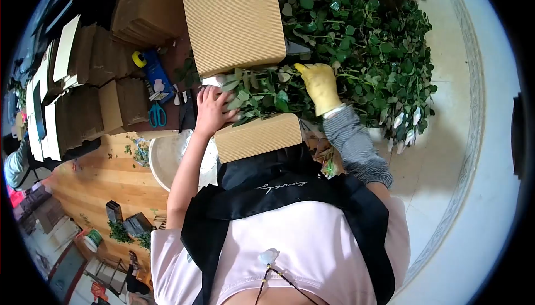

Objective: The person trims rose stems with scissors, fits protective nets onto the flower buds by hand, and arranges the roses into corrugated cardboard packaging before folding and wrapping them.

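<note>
A bunch of leafy green rose stems [262, 90] lies between an upper sheet of ribbed tan cardboard [234, 21] and a lower ribbed cardboard flap [259, 138]. My bare left hand [214, 107] rests at the bunch's left end, fingers apart against the leaves and beside something white at the cardboard's edge. On the right, my right hand [319, 86], in a yellow glove and grey sleeve, is curled over the stems; its fingertips are partly hidden. A large heap of leafy roses [362, 43] spreads beyond it, with pale wrapped heads [409, 121] hanging at the right.
Left of the bunch lie blue-handled scissors [157, 114], a blue tool or box [159, 76] and a yellow tape roll [139, 59]. Stacks of folded cardboard [83, 104] fill the far left. Below the table edge stands a white tub [161, 160].
</note>
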Motion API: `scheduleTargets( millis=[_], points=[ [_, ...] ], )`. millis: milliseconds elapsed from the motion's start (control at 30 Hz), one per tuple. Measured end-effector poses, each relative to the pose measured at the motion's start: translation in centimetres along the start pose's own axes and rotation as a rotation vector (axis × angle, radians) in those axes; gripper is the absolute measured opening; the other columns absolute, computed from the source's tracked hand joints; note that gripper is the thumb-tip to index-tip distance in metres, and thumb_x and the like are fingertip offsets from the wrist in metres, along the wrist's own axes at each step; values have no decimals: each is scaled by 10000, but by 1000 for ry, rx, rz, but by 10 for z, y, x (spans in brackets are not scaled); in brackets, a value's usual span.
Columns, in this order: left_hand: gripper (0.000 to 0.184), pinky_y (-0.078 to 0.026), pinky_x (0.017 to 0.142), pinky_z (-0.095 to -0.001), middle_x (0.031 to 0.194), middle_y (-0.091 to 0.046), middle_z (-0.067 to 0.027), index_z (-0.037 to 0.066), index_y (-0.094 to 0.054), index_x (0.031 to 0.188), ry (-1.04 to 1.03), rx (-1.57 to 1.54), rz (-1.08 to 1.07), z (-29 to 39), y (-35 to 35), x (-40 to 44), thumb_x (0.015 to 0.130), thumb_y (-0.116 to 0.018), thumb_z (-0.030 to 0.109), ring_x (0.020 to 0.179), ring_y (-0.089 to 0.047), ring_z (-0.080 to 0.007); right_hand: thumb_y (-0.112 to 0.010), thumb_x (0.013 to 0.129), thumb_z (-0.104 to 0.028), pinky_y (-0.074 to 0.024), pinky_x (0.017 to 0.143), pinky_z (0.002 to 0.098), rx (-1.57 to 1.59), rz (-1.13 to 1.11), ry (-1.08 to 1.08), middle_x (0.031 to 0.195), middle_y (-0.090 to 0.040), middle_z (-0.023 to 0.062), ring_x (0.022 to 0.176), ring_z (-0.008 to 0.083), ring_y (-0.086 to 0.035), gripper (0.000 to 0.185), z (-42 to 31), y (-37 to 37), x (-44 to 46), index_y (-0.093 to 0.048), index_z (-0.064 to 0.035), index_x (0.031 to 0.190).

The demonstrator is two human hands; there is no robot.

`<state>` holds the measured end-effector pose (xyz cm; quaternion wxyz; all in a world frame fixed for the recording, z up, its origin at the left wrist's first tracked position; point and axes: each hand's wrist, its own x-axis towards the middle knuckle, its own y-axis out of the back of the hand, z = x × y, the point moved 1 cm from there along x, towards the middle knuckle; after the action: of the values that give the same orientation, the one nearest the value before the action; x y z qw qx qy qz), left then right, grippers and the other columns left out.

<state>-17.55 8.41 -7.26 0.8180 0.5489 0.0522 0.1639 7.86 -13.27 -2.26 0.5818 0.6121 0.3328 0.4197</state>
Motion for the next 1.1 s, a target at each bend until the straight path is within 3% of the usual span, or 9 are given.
scheduleTargets(
  millis=[100,400,600,733,867,967,1000,1067,1100],
  points=[
    [571,-296,1106,-509,1239,-550,-161,151,-645,1220,-22,-30,54,-1,-3,-2,735,-787,417,1271,-453,-349,-554,864,-47,-535,714,379,75,127,-151,870,-708,86,810,269,-681,240,-4,-40,-13,-715,-122,1026],
    [567,-326,1086,-519,1176,-560,-162,118,-644,1197,-43,-44,56,1,-2,3,713,-806,364,1220,-491,-363,-675,797,-120,-572,699,387,60,-528,-333,791,-715,113,759,296,-693,85,-12,9,-7,-730,-60,775],
    [555,-316,1092,-539,1351,-465,-204,132,-648,1224,-11,-52,82,7,6,2,726,-805,321,1321,-396,-418,-634,743,127,-447,1071,420,373,279,-252,1147,-705,93,1015,257,-669,425,2,43,-22,-700,-101,1096],
    [552,-353,1042,-500,1302,-496,-154,142,-656,1203,-2,77,90,12,14,2,718,-803,361,1233,-453,-359,-607,794,117,-517,976,403,664,334,-311,1124,-708,117,1023,285,-677,362,16,84,-31,-699,-81,1083],
    [575,-403,980,-451,1196,-545,-129,90,-638,1202,-41,30,-85,2,6,3,712,-795,348,1112,-510,-343,-616,799,119,-512,962,414,534,239,-333,1111,-707,106,1068,289,-655,412,22,103,-44,-699,-127,1119],
    [531,-436,965,-464,1168,-560,-182,16,-609,1173,27,-332,-55,-4,4,7,704,-787,188,1103,-521,-399,-654,752,148,-559,831,356,687,-115,-232,1066,-701,92,975,245,-676,507,17,66,-47,-688,-145,1165],
    [573,-453,986,-445,1177,-575,-200,-8,-568,1229,-16,-444,-72,-1,14,12,711,-779,116,1120,-551,-392,-667,789,86,-543,691,332,509,7,-221,952,-708,83,850,218,-672,343,4,46,-50,-718,-119,1060],
    [560,-488,968,-392,1223,-585,-190,-20,-547,1269,186,-732,-140,-11,-4,6,775,-773,114,1116,-612,-320,-643,773,19,-543,713,377,1693,-35,-1007,925,-710,140,827,278,-680,255,5,-29,-69,-729,-55,1001],
    [520,-501,946,-339,1256,-596,-154,-26,-542,1286,419,-1105,-218,-3,5,8,844,-754,145,1113,-630,-222,-642,785,-19,-535,700,392,1091,-59,-599,914,-704,146,799,290,-671,207,4,-27,-64,-730,-42,971]
  ],
)
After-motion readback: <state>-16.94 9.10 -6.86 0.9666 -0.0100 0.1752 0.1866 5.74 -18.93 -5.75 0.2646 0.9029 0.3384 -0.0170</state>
